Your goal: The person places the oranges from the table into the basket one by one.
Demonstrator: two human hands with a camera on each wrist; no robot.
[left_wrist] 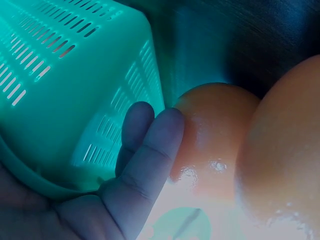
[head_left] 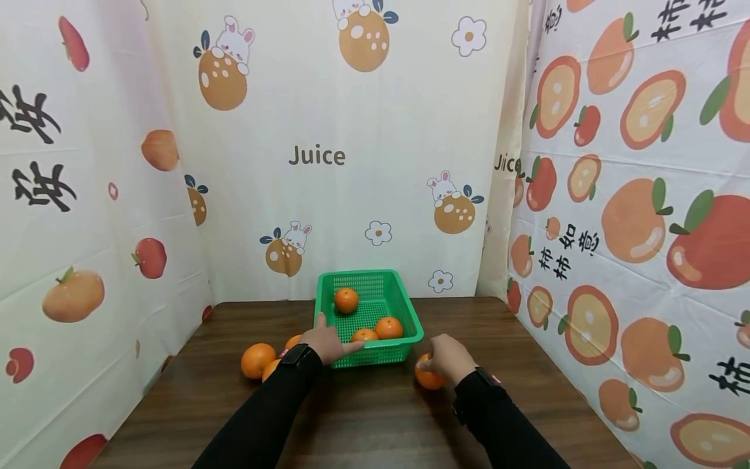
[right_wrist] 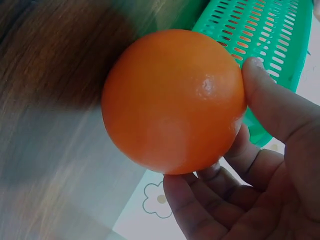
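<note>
A green plastic basket [head_left: 415, 326] with slotted walls stands at the back of the table, with several oranges in it, one orange [head_left: 346, 300] toward the back. My left hand [head_left: 324, 343] rests at its front left corner, thumb out along the front rim and index finger along the left side. In the left wrist view its fingertips lie between the basket wall [left_wrist: 120, 100] and an orange [left_wrist: 215, 135] outside. Right of the basket, my right hand [head_left: 450, 358] grips an orange [right_wrist: 172, 102] between thumb and fingers, close over the table.
Several oranges [head_left: 258, 361] lie on the table left of the basket, partly behind the left forearm. The dark wooden table [head_left: 375, 417] is walled by a patterned back curtain [head_left: 375, 189] and side curtains [head_left: 633, 150].
</note>
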